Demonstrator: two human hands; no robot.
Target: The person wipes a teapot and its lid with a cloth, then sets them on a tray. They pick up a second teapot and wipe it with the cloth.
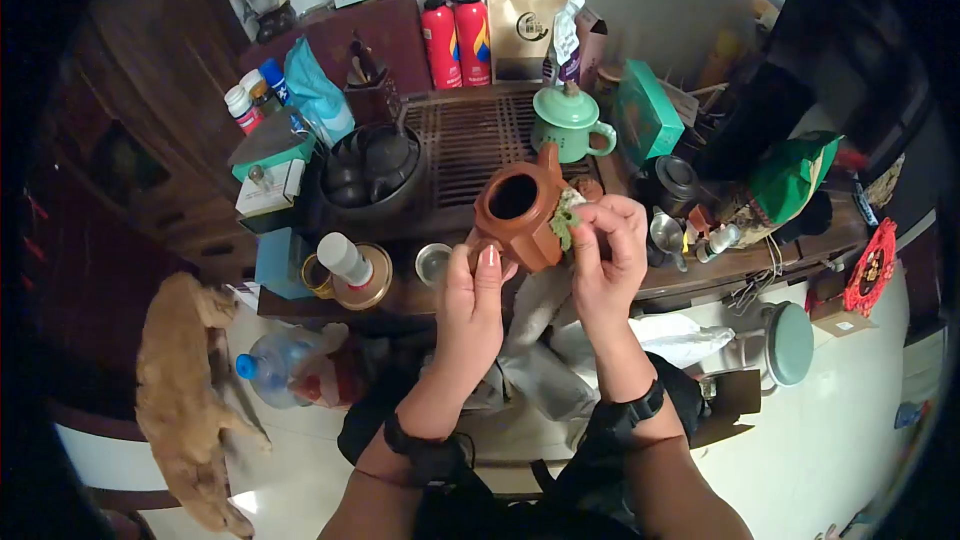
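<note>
My left hand [474, 290] is closed around the handle side of a reddish-brown clay teapot [537, 248], which is lidless and tilted so its dark round opening faces up. Pinched in my right hand [612, 245] is a crumpled green-and-whitish cloth-like piece [562, 224], pressed against the teapot's right side. The teapot's spout points away from me. Just behind the teapot, a small brown round item [586, 187] is partly hidden. Beyond it stands a green lidded mug [566, 124].
A slatted wooden tea tray [470, 130] lies under the teapot. To its left are a dark bowl [373, 170] and a white-topped canister [345, 260]; a small cup [433, 264] is near my left hand. A dog [185, 400] lies on the floor at left, near a water bottle [275, 370].
</note>
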